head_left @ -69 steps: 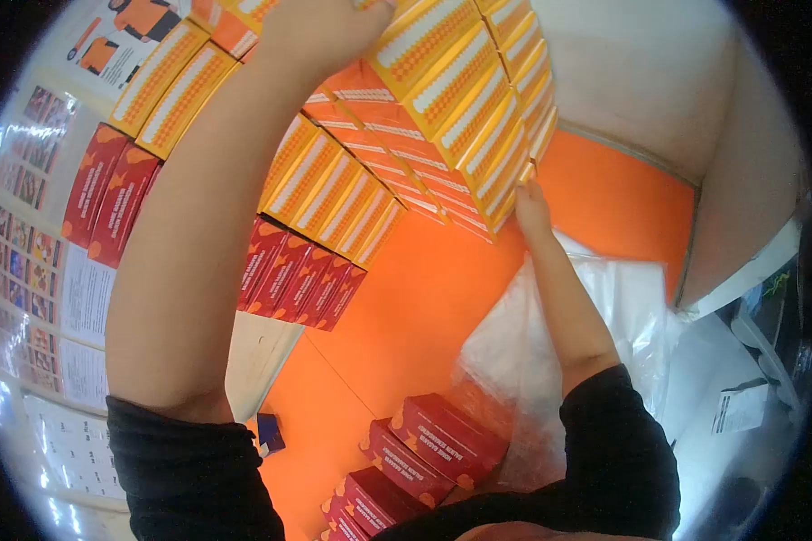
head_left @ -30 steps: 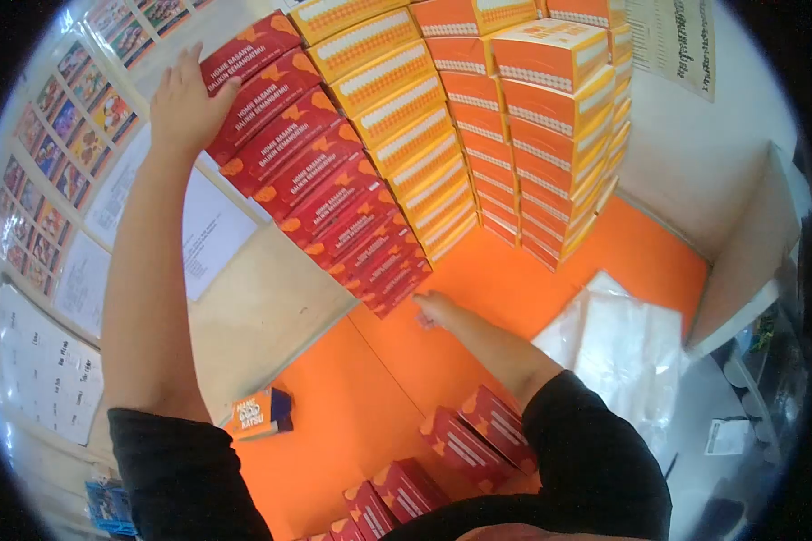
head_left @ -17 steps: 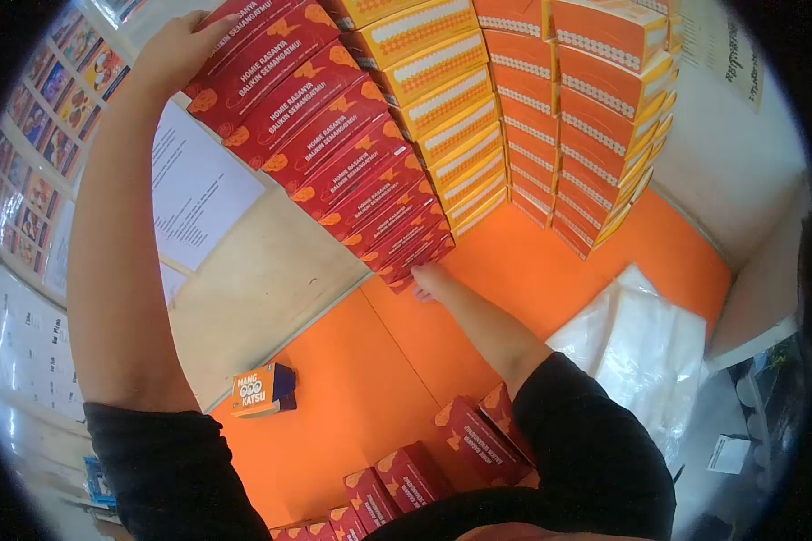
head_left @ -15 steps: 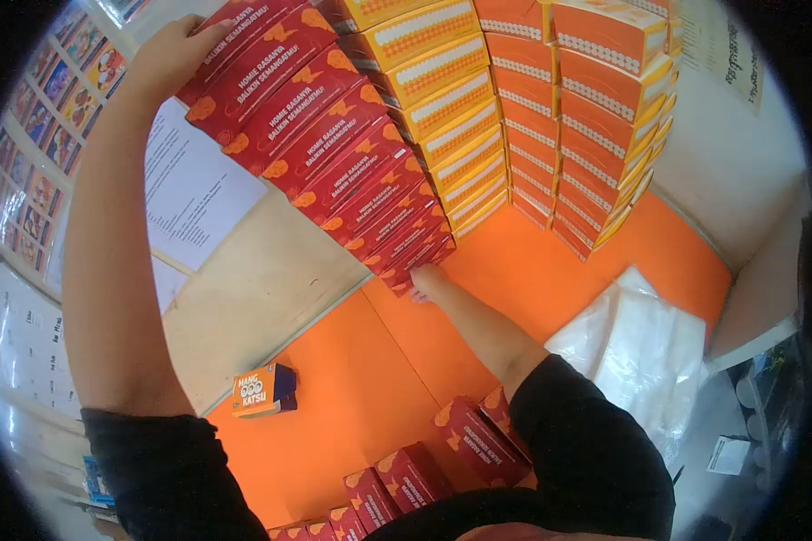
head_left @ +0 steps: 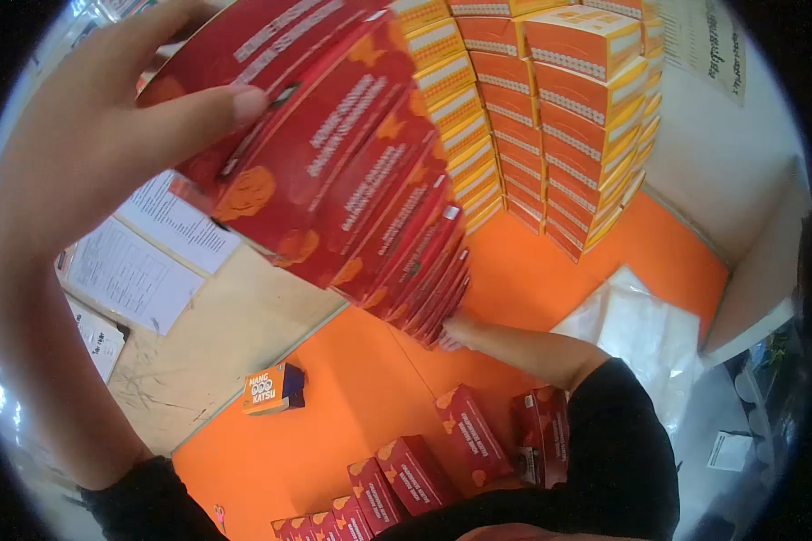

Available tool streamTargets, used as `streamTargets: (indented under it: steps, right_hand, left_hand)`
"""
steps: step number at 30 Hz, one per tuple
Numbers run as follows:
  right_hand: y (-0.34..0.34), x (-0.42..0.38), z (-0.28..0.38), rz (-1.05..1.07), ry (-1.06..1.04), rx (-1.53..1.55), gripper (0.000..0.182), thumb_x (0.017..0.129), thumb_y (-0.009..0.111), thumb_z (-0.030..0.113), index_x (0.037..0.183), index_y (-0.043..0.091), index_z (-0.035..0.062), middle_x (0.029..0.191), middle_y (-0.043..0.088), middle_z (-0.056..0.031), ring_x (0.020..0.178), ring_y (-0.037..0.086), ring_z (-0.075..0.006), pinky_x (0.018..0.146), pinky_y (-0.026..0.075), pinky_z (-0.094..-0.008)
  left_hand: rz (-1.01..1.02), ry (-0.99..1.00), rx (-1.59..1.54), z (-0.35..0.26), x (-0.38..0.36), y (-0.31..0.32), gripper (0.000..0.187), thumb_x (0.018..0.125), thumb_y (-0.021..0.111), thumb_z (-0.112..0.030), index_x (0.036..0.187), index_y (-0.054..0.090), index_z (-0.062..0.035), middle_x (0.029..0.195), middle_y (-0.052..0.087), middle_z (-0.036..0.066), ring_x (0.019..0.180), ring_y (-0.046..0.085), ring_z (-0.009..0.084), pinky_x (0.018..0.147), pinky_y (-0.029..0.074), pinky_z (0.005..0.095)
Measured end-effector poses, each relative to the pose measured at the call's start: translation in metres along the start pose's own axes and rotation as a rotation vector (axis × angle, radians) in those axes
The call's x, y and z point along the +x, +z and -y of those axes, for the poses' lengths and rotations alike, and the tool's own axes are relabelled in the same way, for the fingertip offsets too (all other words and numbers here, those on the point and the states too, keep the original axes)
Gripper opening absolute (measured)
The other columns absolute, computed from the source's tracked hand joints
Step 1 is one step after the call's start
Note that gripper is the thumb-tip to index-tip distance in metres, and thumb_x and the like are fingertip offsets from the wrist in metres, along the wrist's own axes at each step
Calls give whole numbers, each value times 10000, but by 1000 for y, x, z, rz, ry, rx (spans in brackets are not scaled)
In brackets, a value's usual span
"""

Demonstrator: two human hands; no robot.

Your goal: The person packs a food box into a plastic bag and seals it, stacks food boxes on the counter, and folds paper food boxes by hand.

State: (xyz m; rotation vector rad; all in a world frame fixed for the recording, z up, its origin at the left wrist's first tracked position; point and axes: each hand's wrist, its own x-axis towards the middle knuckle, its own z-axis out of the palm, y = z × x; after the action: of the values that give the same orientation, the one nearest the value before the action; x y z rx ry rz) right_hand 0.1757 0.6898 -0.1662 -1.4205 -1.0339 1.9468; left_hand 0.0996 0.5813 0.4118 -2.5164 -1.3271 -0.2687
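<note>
Red stack (head_left: 370, 171) swung nearer, left grip (head_left: 144, 113) clamping top, right grip (head_left: 457, 332) cupping base: looks mid-shift, needs even squeeze.

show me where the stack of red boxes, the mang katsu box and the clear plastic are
Stack of red boxes (head_left: 361, 185): head view, middle of its printed front.
Mang Katsu box (head_left: 266, 390): head view, orange printed face.
Clear plastic (head_left: 624, 332): head view, middle of its top surface.

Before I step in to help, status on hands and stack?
Left hand high on red stack; right hand at its base. Mang Katsu box nearby.
</note>
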Motion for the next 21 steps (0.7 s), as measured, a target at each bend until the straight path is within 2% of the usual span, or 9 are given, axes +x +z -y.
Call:
streamTargets:
  steps: [3, 8, 10, 12, 15, 17, 18, 20, 21]
  right_hand:
    - [-31, -6, -15, -63, -30, 4, 463, 917, 343, 344, 1085, 459, -72, 941, 595, -252, 823, 627, -324, 686, 546, -424]
    - [-86, -25, 12, -269, -75, 181, 503, 918, 350, 412, 1054, 471, -57, 913, 598, -229, 825, 618, -312, 697, 540, -417]
    - [-109, -17, 17, -299, -100, 206, 508, 915, 348, 422, 1055, 474, -50, 905, 599, -232, 817, 622, -320, 687, 540, -423]
    - [-126, -5, 25, -327, -119, 233, 513, 913, 346, 432, 1057, 477, -42, 898, 601, -235, 809, 626, -327, 676, 541, -430]
    - [-143, 8, 40, -379, -99, 246, 446, 882, 386, 326, 1084, 480, -60, 852, 602, -283, 693, 638, -360, 578, 543, -431]
    - [-146, 10, 53, -436, -118, 286, 442, 880, 389, 314, 1067, 485, -74, 852, 601, -291, 679, 639, -370, 562, 545, -441]
    - [-146, 9, 58, -432, -115, 288, 442, 880, 389, 314, 1067, 485, -74, 852, 601, -291, 679, 639, -370, 562, 545, -441]
    - [-147, 3, 66, -413, -94, 262, 529, 911, 328, 392, 1099, 467, -83, 915, 596, -291, 768, 637, -366, 672, 544, -431]
    - [-146, 4, 63, -416, -93, 266, 529, 911, 328, 392, 1099, 467, -83, 915, 596, -291, 768, 637, -366, 672, 544, -431]
  left_hand:
    - [-87, 154, 37, -26, -5, 4, 652, 809, 645, -353, 1285, 394, 16, 1171, 512, 223, 1029, 580, 288, 891, 484, 376]
    - [268, -123, -15, -111, 41, -11, 585, 753, 669, -200, 1241, 420, 6, 1153, 548, 182, 1096, 518, 290, 987, 368, 405]
    - [346, -173, -18, -117, 58, -3, 577, 742, 674, -169, 1232, 425, 4, 1150, 556, 174, 1109, 505, 291, 1006, 345, 411]
    - [210, -203, 26, -108, 84, 17, 625, 695, 708, -123, 1233, 421, 15, 1156, 558, 166, 1119, 505, 272, 1016, 340, 403]
    - [66, -262, 182, -95, 114, 43, 648, 675, 720, -98, 1236, 418, 17, 1174, 549, 173, 1141, 493, 266, 1018, 339, 392]
    - [66, -132, 173, -81, 125, 45, 680, 680, 720, -101, 1269, 395, 5, 1206, 531, 172, 1163, 476, 271, 1025, 332, 381]
    - [65, -89, 170, -78, 130, 47, 691, 682, 719, -101, 1279, 387, 1, 1216, 524, 172, 1170, 470, 273, 1027, 329, 378]
    - [-32, -174, 180, -75, 138, 53, 750, 692, 715, -98, 1332, 333, -18, 1259, 494, 171, 1195, 447, 282, 1043, 312, 374]
    - [-31, -170, 178, -75, 137, 56, 750, 692, 715, -98, 1332, 333, -18, 1259, 494, 171, 1195, 447, 282, 1043, 312, 374]
